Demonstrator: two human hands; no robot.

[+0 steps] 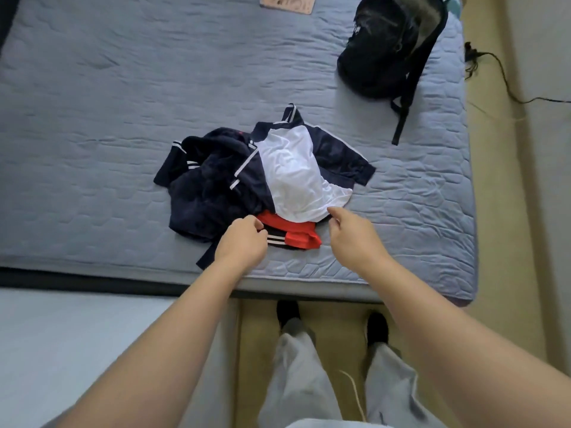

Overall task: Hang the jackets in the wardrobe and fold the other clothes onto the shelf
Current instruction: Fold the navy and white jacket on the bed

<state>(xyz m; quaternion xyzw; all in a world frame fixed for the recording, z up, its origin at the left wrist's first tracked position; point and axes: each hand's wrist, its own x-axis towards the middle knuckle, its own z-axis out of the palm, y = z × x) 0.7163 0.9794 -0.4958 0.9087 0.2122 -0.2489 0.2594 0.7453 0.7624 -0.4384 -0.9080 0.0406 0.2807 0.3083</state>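
navy jacket (210, 180) crumpled, left | white-navy shirt (296, 174) on top | red garment (293, 231) beneath, near bed (92, 118) edge

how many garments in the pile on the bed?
3: navy garment at left, white-and-navy shirt on top at right, red garment underneath, near edge. More may be hidden.

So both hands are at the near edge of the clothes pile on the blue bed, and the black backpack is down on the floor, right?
Not quite. The head view shows the black backpack lying on the blue bed, beyond the clothes pile, not on the floor. The rest holds: the left hand and right hand are at the pile's near edge.
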